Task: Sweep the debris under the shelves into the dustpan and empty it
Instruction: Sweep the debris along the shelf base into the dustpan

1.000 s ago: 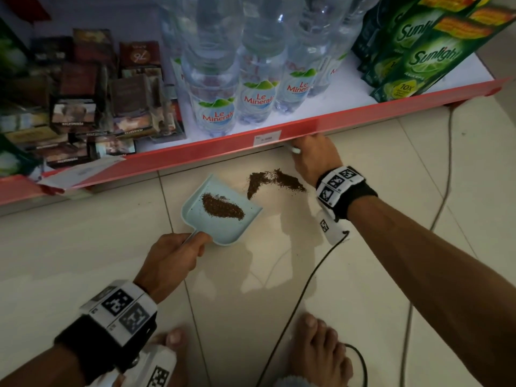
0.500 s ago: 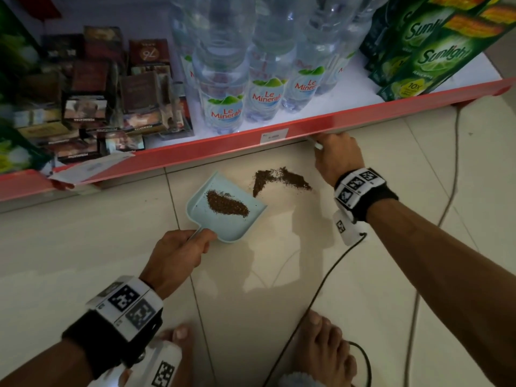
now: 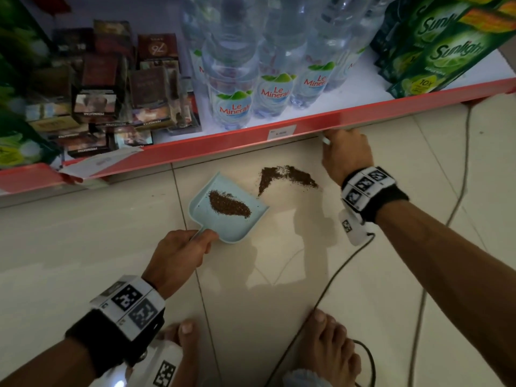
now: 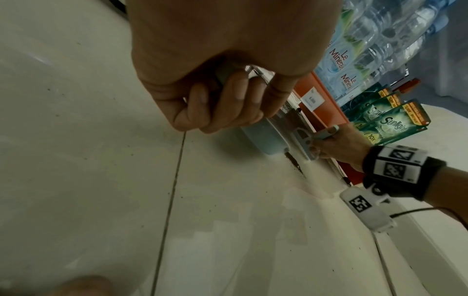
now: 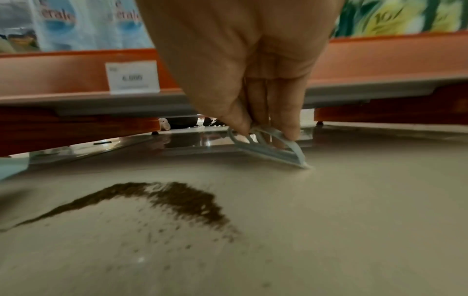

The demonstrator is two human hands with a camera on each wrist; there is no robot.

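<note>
Second pass setup: brush reset behind the remaining debris pile.

Right hand (image 3: 346, 155) has shifted away from the dustpan (image 3: 223, 216) over the last second, now at the shelf edge (image 3: 363, 114), fingers pinching the small brush (image 5: 271, 146) on the floor beyond the debris pile (image 3: 284, 177). Left hand (image 3: 178, 252) still grips the dustpan handle; pan flat, mouth just beside the pile, one load inside. My read: about half collected, next stroke should pull the pile toward the pan.
</note>
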